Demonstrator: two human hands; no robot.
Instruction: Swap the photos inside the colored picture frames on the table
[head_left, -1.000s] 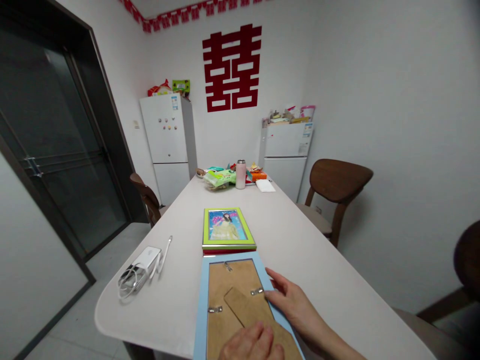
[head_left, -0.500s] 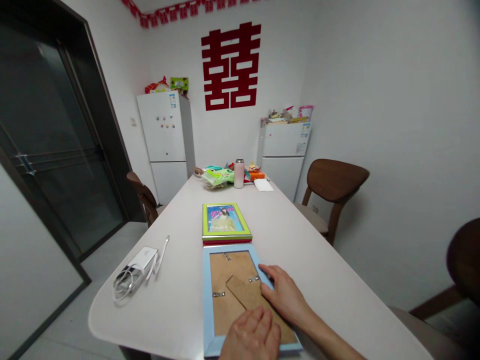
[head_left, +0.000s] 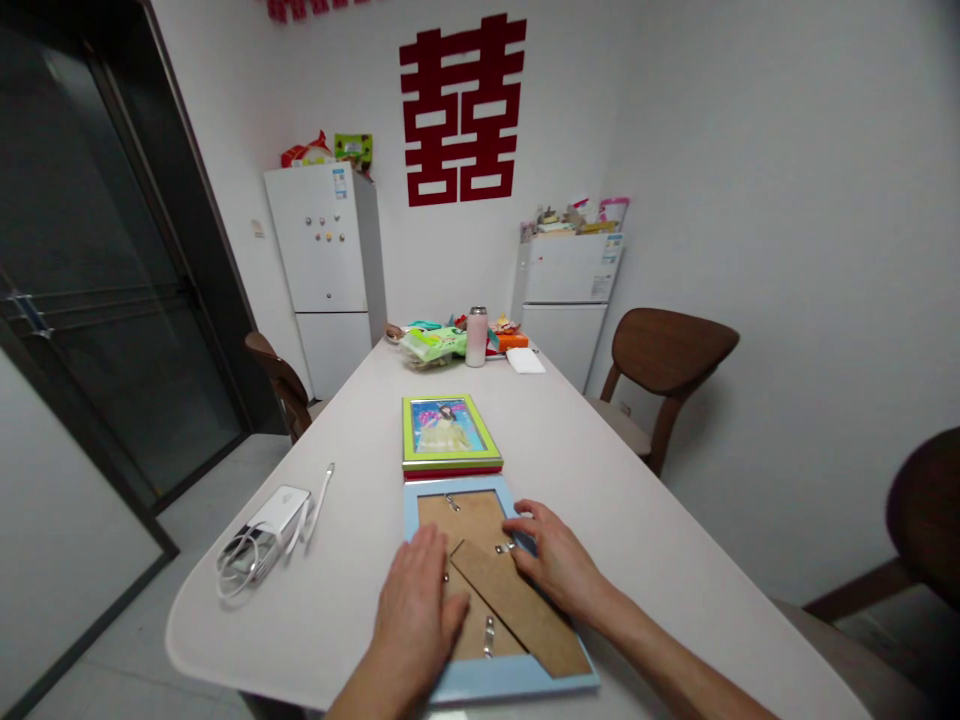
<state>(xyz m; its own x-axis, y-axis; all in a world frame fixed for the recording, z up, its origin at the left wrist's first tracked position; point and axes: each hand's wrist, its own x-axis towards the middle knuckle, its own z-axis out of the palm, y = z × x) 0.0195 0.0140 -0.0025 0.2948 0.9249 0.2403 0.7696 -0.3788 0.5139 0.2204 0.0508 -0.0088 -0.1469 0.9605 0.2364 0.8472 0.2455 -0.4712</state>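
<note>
A light-blue photo frame (head_left: 480, 680) lies face down on the table, its brown backboard (head_left: 465, 510) uppermost. A brown stand leg (head_left: 525, 610) runs slantwise across the board, with small metal clips (head_left: 489, 637) around it. My left hand (head_left: 420, 600) lies over the frame's left side, fingers stretched and thumb apart, partly hiding the left clip. At the right edge, my right hand (head_left: 559, 560) rests with bent, parted fingers, its thumb and fingertips by the right clip (head_left: 505, 548). Just beyond the blue frame is a green photo frame (head_left: 450, 462) with a picture facing up, above something red.
A white charger with a coiled cable (head_left: 262, 540) lies on the table's (head_left: 352, 570) left. At the far end stand a pink bottle (head_left: 476, 338) and green packages (head_left: 435, 345). Brown chairs (head_left: 667, 350) flank the table; two white refrigerators (head_left: 319, 240) stand behind.
My left hand has moved from the frame's lower middle to its left side, uncovering the bottom clip and stand leg. My right hand has shifted slightly at the right edge. The camera view has tilted a little.
</note>
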